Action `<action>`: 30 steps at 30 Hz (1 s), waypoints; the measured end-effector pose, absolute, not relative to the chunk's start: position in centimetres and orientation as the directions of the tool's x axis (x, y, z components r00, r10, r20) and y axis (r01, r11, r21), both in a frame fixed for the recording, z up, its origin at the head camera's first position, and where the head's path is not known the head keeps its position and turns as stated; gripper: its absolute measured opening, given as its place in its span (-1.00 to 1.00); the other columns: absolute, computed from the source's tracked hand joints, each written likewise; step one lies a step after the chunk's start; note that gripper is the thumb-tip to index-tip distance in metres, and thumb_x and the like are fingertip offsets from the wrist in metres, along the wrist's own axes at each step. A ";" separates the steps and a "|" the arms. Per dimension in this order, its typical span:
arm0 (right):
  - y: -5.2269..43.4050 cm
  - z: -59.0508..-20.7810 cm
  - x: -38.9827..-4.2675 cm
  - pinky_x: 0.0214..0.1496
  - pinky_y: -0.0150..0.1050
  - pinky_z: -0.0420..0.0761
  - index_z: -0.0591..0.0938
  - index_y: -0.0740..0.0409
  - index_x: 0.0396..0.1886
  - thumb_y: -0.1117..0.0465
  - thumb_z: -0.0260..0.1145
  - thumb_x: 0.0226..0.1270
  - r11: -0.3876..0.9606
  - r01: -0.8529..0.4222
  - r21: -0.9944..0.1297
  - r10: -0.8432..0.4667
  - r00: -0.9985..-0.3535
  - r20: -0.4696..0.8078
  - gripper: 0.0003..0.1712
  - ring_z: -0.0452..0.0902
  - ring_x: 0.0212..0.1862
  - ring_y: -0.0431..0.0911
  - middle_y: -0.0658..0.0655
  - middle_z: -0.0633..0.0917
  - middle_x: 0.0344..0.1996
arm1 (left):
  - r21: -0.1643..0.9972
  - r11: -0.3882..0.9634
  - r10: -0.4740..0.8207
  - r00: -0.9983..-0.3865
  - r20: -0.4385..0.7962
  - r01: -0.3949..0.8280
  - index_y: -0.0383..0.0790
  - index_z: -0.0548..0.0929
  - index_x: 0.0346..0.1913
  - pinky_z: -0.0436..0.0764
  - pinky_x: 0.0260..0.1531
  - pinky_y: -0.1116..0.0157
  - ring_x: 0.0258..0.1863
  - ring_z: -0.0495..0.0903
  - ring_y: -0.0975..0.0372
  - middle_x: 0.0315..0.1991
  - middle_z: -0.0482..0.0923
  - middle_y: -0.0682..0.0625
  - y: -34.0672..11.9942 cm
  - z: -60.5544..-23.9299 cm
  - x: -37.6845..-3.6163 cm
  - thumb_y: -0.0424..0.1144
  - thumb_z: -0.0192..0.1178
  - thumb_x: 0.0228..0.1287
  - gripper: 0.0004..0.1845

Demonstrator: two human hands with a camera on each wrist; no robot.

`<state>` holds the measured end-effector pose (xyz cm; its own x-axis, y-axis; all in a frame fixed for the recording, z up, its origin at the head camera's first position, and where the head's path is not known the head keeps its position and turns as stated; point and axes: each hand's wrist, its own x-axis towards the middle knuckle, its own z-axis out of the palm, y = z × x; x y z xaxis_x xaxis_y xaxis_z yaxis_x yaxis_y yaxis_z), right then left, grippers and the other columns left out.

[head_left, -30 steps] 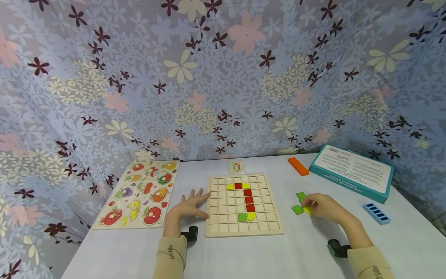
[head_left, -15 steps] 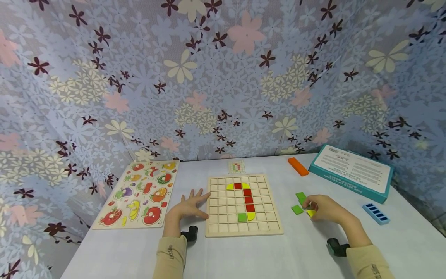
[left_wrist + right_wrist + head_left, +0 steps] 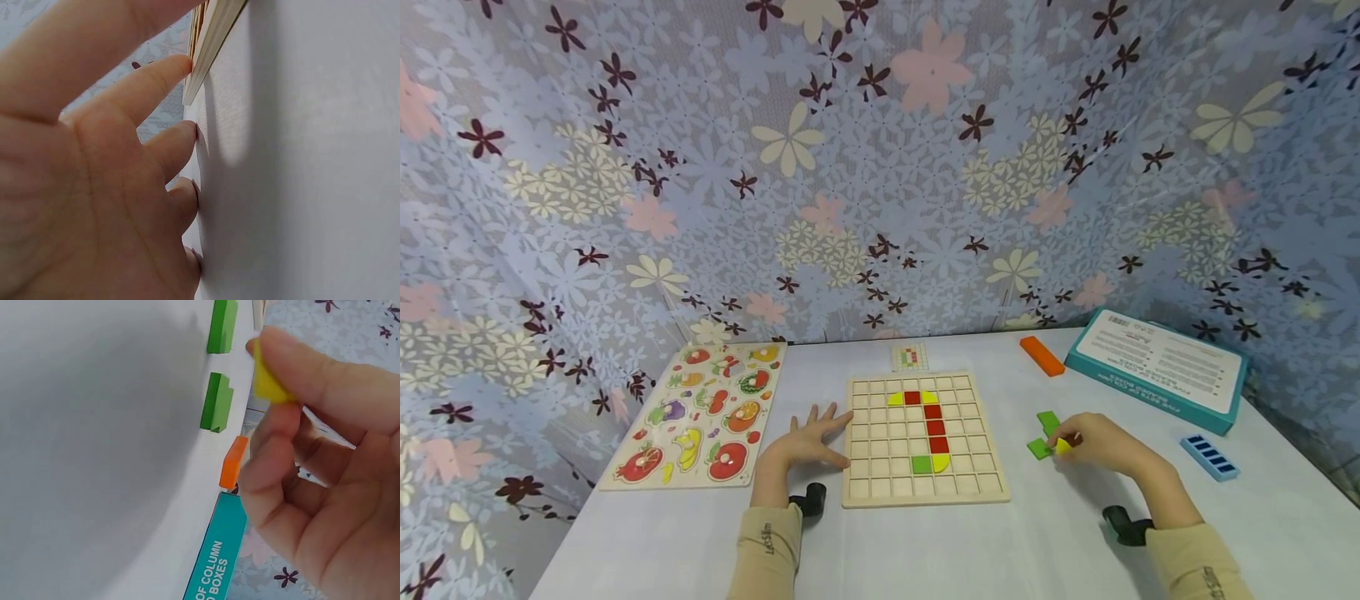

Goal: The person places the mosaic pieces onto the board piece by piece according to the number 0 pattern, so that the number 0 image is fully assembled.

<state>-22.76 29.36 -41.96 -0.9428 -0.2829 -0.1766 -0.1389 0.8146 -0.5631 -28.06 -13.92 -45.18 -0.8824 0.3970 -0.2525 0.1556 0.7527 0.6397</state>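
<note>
My right hand (image 3: 1101, 442) pinches a small yellow tile (image 3: 269, 381) between thumb and fingertips. In the right wrist view it is held tilted, above the white tabletop. Close to those fingertips, two green square tiles (image 3: 1048, 422) lie on the table. Fingers spread, my left hand (image 3: 805, 442) rests on the table beside the wooden grid board (image 3: 880, 450); its thumb and index fingertip touch the board's left edge. On the board, red squares, yellow rounded pieces and one green square (image 3: 921, 465) form a hooked shape.
A small pattern card (image 3: 910, 357) lies behind the board. To the left is a fruit puzzle board (image 3: 707, 408). An orange block (image 3: 1042, 356), a teal box (image 3: 1157, 367) and a blue slotted piece (image 3: 1209, 457) are on the right. A patterned curtain (image 3: 880, 167) hangs behind the table.
The yellow tile shifted slightly right, then back left and up toward the green tiles, its angle changing in my right hand's fingertips. My left hand has stayed at the board's edge.
</note>
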 end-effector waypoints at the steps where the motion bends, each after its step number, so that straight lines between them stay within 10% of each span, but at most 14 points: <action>1: 29.3 -41.9 -22.8 -0.27 -0.18 0.51 0.70 0.14 -0.32 0.37 0.36 0.04 0.815 -0.139 -0.563 -0.282 -0.943 -0.175 -0.84 0.39 -0.30 -0.07 0.05 0.61 -0.34 | 0.638 0.754 0.395 -0.883 -0.253 0.154 -0.06 0.24 0.38 -0.51 0.26 -0.19 0.42 -0.37 -0.12 0.45 -0.10 -0.17 -13.9 -45.2 -28.1 -0.13 0.44 -0.19 -0.04; 30: 25.2 -42.1 -24.2 -0.49 -0.31 0.42 0.49 0.15 -0.49 0.38 0.38 -0.01 0.717 -0.234 -0.656 -0.364 -0.929 -0.067 -0.80 0.38 -0.50 -0.13 0.00 0.47 -0.62 | 0.634 0.761 0.378 -0.888 -0.261 0.138 -0.04 0.25 0.38 -0.47 0.28 -0.19 0.42 -0.36 -0.11 0.45 -0.09 -0.16 -13.8 -45.4 -28.1 -0.11 0.44 -0.18 -0.06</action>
<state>-24.25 25.23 -42.13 -0.9290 -0.3639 -0.0668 -0.2338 0.7174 -0.6563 -28.15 -13.78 -45.42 -0.8881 0.3782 -0.2612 0.1376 0.7610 0.6340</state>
